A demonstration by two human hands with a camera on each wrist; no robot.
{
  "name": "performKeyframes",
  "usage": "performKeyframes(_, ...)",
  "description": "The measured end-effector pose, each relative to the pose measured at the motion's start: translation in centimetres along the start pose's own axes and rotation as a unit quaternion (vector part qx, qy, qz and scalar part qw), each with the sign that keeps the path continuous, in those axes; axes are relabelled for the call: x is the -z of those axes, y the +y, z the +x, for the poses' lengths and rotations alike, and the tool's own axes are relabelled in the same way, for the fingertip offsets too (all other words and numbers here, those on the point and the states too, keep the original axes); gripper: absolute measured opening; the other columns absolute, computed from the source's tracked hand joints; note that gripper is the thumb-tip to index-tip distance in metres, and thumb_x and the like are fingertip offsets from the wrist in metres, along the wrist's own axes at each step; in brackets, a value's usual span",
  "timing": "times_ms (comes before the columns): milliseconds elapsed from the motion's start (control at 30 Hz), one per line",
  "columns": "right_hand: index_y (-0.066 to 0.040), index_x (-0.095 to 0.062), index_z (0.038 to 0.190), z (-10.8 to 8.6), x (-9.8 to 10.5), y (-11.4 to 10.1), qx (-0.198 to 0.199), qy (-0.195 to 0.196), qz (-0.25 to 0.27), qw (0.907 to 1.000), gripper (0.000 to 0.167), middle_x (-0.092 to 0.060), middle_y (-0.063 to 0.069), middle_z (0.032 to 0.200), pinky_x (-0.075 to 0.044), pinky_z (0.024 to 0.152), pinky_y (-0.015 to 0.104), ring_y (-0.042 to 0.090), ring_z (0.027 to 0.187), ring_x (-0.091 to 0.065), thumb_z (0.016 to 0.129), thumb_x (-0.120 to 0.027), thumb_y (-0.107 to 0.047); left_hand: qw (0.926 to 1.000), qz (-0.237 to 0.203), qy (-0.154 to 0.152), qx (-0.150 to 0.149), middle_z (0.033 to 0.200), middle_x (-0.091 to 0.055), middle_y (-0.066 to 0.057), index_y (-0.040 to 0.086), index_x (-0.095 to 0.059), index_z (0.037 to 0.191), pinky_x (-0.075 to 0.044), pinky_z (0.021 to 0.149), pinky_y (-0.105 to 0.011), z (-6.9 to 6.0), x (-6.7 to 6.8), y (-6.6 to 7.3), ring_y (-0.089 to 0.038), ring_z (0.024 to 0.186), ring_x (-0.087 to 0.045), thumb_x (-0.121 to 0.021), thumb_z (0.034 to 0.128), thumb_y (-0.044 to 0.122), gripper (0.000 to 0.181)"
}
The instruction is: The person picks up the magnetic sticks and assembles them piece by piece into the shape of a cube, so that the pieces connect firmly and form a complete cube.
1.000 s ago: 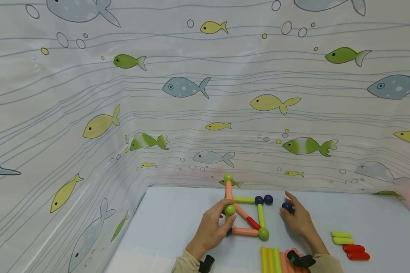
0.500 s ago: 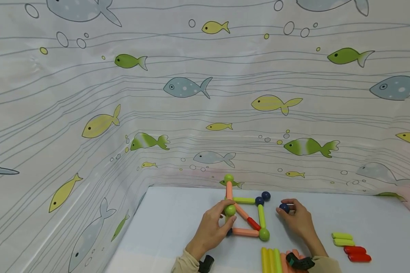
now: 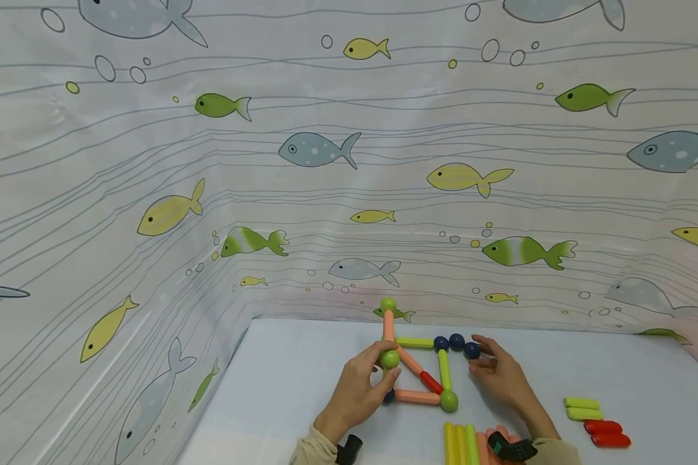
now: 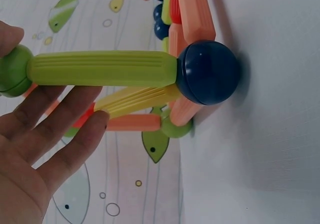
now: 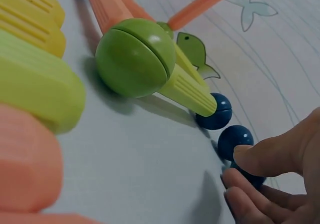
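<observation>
My left hand [image 3: 353, 387] holds a green ball [image 3: 390, 359] at the top of a ball-and-rod construction toy frame. In the left wrist view, a lime rod [image 4: 105, 68] runs from that ball to a dark blue ball [image 4: 207, 73] on the table. My right hand [image 3: 503, 374] pinches another dark blue ball [image 3: 472, 351] between thumb and fingers. Beside it sits a middle blue ball [image 3: 456, 341], close to the frame's blue corner ball [image 3: 441, 343]. In the right wrist view, my thumb [image 5: 270, 151] partly covers the pinched ball [image 5: 252, 178].
Yellow rods [image 3: 455, 444] and salmon rods [image 3: 484, 447] lie side by side at the table's front. Lime pieces [image 3: 583, 408] and red pieces [image 3: 607, 434] rest at the right. A fish-printed sheet [image 3: 326, 194] rises behind the white table [image 3: 267, 368].
My right hand has brought its blue ball left, up to the middle blue ball. That middle ball shifted slightly back, then forward again. My left hand stays on the green ball.
</observation>
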State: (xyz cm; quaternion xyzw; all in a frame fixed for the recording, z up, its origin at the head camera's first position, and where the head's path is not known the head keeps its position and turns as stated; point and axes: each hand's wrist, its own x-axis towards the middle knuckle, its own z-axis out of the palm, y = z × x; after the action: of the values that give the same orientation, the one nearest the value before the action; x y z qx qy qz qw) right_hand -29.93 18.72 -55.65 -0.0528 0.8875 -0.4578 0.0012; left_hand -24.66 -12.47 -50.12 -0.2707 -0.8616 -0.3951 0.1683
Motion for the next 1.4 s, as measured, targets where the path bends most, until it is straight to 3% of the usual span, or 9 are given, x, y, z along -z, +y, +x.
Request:
performKeyframes(267,-0.006,-0.022,0.166,-0.2,-0.4,-0.2,0.021,-0.064,0.034,0.9972,0.084,-0.026,0.036,0.167,-0.051,0.109,0.047,0.046,0.141,-0.055,0.095,-0.063,0.011,1.0,0.003,0.002,0.0,0.114,-0.073,0.004,0.017,-0.061,0.137,-0.062,0.079,-0.036,0.0,0.0,0.1,-0.004,0.096,-0.066,-0.071,0.1034,0.021,0.035)
performKeyframes(400,-0.002,-0.036,0.159,-0.4,0.0,-0.9,0.016,-0.046,-0.009,0.9988,0.068,-0.045,0.034,0.158,-0.056,0.104,0.05,0.044,0.131,-0.064,0.099,-0.069,-0.003,1.0,0.005,-0.002,0.004,0.115,-0.073,0.004,0.017,-0.061,0.136,-0.062,0.079,-0.036,0.0,0.0,0.2,-0.004,0.096,-0.065,-0.071,0.1025,0.019,0.035)
performKeyframes(533,-0.001,-0.061,0.134,-0.8,1.2,-2.4,-0.017,-0.045,-0.072,0.9962,0.043,-0.071,0.02,0.124,-0.062,0.087,0.046,0.03,0.105,-0.073,0.099,-0.075,-0.024,0.9999,0.007,-0.009,0.009,0.115,-0.072,0.005,0.017,-0.061,0.137,-0.062,0.08,-0.033,0.1,0.0,0.2,-0.004,0.096,-0.065,-0.071,0.1032,0.02,0.035)
performKeyframes(667,-0.007,-0.069,0.109,-1.9,1.7,-3.8,-0.035,-0.133,-0.107,0.9847,0.038,-0.073,0.003,0.094,-0.056,0.071,0.038,0.019,0.084,-0.066,0.096,-0.077,-0.041,0.9999,0.009,-0.008,0.004,0.117,-0.073,0.003,0.016,-0.061,0.137,-0.059,0.079,-0.026,0.1,0.0,0.1,-0.004,0.097,-0.065,-0.07,0.1036,0.02,0.035)
performKeyframes(767,-0.01,-0.067,0.102,-2.8,1.3,-4.9,-0.031,-0.221,-0.132,0.9658,0.044,-0.068,0.001,0.088,-0.052,0.068,0.037,0.017,0.077,-0.059,0.09,-0.082,-0.05,0.9999,0.012,-0.004,0.0,0.118,-0.074,0.002,0.016,-0.061,0.137,-0.058,0.079,-0.024,0.1,0.0,0.0,-0.004,0.097,-0.066,-0.071,0.1029,0.018,0.036)
performKeyframes(833,-0.012,-0.065,0.097,-3.5,0.6,-5.6,-0.035,-0.247,-0.156,0.9557,0.049,-0.065,0.001,0.085,-0.049,0.067,0.036,0.018,0.075,-0.056,0.082,-0.089,-0.052,0.9999,0.013,-0.003,-0.002,0.119,-0.074,0.002,0.016,-0.061,0.137,-0.058,0.078,-0.024,0.1,0.1,0.1,-0.005,0.097,-0.066,-0.071,0.1021,0.016,0.036)
performKeyframes(967,-0.015,-0.063,0.088,-4.2,-0.6,-7.0,-0.079,-0.248,-0.222,0.9396,0.055,-0.061,0.0,0.081,-0.043,0.066,0.033,0.018,0.074,-0.054,0.07,-0.097,-0.055,0.9999,0.011,-0.007,0.001,0.114,-0.073,0.003,0.013,-0.062,0.137,-0.06,0.078,-0.03,0.0,0.1,0.2,-0.004,0.093,-0.064,-0.072,0.1018,0.017,0.036)
performKeyframes(1100,-0.015,-0.064,0.081,-4.5,-1.0,-7.7,-0.11,-0.25,-0.265,0.9248,0.052,-0.061,0.0,0.078,-0.04,0.064,0.03,0.018,0.072,-0.055,0.071,-0.097,-0.054,0.9999,0.008,-0.011,0.003,0.114,-0.073,0.003,0.012,-0.062,0.136,-0.062,0.078,-0.035,0.0,0.1,0.2,-0.003,0.093,-0.063,-0.072,0.102,0.018,0.036)
performKeyframes(1400,-0.014,-0.065,0.081,-4.3,-0.9,-7.5,-0.113,-0.273,-0.242,0.9241,0.042,-0.063,0.0,0.078,-0.04,0.064,0.03,0.017,0.071,-0.055,0.078,-0.093,-0.046,0.9999,0.012,-0.01,-0.002,0.116,-0.073,0.003,0.018,-0.061,0.137,-0.062,0.077,-0.035,0.0,0.1,0.1,-0.003,0.093,-0.064,-0.072,0.1025,0.02,0.036)
